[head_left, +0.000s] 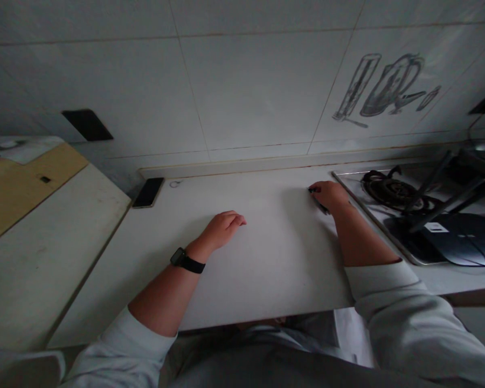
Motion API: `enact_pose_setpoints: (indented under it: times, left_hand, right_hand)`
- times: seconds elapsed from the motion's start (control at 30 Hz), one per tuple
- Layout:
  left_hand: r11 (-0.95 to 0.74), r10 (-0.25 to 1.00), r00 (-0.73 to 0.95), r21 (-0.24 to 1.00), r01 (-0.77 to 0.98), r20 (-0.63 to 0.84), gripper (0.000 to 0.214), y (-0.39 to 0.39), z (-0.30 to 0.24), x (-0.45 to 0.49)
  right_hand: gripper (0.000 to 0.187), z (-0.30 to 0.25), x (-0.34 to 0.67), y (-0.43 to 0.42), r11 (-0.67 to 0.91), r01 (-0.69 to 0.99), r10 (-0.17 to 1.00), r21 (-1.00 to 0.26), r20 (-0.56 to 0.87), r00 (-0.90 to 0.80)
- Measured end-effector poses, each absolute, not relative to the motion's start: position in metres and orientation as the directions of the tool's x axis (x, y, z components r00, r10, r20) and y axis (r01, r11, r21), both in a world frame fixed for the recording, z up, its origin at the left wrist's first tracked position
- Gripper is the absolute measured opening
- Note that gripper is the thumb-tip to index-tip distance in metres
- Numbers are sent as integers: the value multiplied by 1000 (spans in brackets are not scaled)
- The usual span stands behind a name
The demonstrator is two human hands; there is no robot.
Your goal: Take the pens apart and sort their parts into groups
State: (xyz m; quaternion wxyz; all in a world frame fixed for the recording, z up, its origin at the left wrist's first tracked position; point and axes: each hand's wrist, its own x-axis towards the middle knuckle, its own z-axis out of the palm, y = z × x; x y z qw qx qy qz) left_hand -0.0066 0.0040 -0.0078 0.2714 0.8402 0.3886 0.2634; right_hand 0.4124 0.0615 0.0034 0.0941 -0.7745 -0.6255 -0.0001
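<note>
Right hand [327,195]: palm down on the bench [275,258], fingers closed over a slim dark stick [312,189]. It may be a pen, but the light is too dim to be sure. One end of the stick pokes out past the fingertips on the far-left side, and a short bit shows under the heel of the hand. Its long axis therefore runs diagonally, from far-left to near-right, roughly in line with the forearm. The right forearm is bare, with the sleeve pushed up to the elbow, and lies flat along the bench.

The stick lies well apart from the left hand [224,227], off to its right and a little farther back. The right hand is the one on it.

Left hand: empty, resting mid-bench, knuckles up, fingers loosely curled and pointing right. There is a black watch [184,260] on the wrist.

Just beside the right hand, on its right, is the stove [361,206] rim, with a burner [388,189] beyond it. At the bench's far-left corner is a phone [148,192], lying flat, well apart from both hands.
</note>
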Motion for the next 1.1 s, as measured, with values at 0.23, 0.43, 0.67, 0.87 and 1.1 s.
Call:
enact_pose_setpoints:
  times: [0.23,0.43,0.67,0.87,1.1]
  left_hand:
    - [-558,789,564,666,495,242,44,6,-12,-8]
    - [-560,788,570,655,508,232,45,5,-9,-8]
    - [-559,788,571,654,510,228,43,5,-9,-8]
    - [-561,786,572,656,504,232,44,5,-9,-8]
    - [-575,784,566,640,510,254,32,3,-6,-8]
  right_hand:
    - [32,1,420,63,-160,977,976,-144,123,178]
    - [29,4,420,62,-183,971,974,-157,107,201]
    - [29,4,421,62,-173,972,976,-158,105,191]
    - [28,16,416,58,-133,964,967,-230,182,177]
    - [38,57,375,35,71,845,788,-531,549,278]
